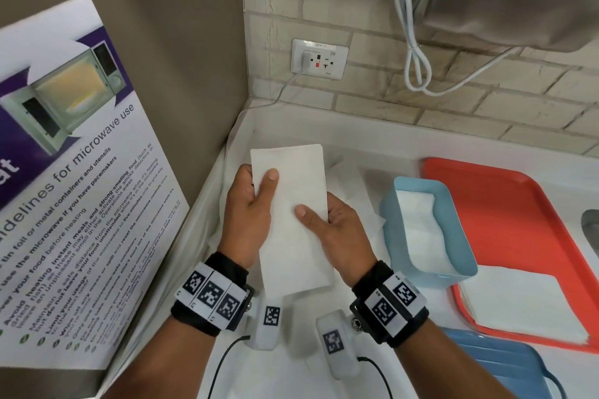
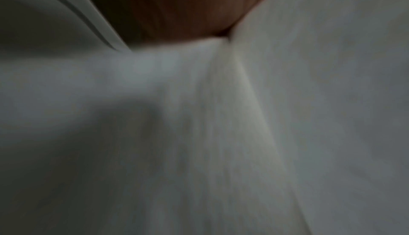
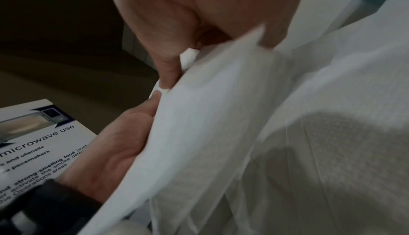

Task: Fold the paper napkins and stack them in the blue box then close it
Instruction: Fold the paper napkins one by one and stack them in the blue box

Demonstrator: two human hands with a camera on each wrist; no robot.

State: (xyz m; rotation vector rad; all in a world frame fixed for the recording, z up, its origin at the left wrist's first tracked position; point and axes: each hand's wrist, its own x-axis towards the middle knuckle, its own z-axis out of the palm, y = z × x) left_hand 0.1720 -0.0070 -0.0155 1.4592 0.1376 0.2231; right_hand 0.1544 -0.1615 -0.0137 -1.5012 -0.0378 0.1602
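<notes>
A long folded white napkin (image 1: 293, 214) is held up above the counter between both hands. My left hand (image 1: 251, 207) pinches its left edge, thumb on top. My right hand (image 1: 334, 223) pinches the right edge lower down, thumb across the paper. The blue box (image 1: 466, 256) stands open to the right, with folded napkins (image 1: 421, 230) inside. Its blue lid (image 1: 505, 366) lies at the front right. A flat white napkin stack (image 1: 525, 304) rests on the red tray. In the right wrist view the napkin (image 3: 199, 134) runs between my fingers (image 3: 168, 67). The left wrist view is blurred white paper (image 2: 221, 134).
A red tray (image 1: 518, 204) lies right of the box. Loose napkins (image 1: 353, 191) cover the counter under my hands. A microwave poster (image 1: 74, 172) leans on the left wall. A wall socket (image 1: 319, 58) and white cable (image 1: 418, 65) hang behind. A metal sink edge (image 1: 591, 227) shows far right.
</notes>
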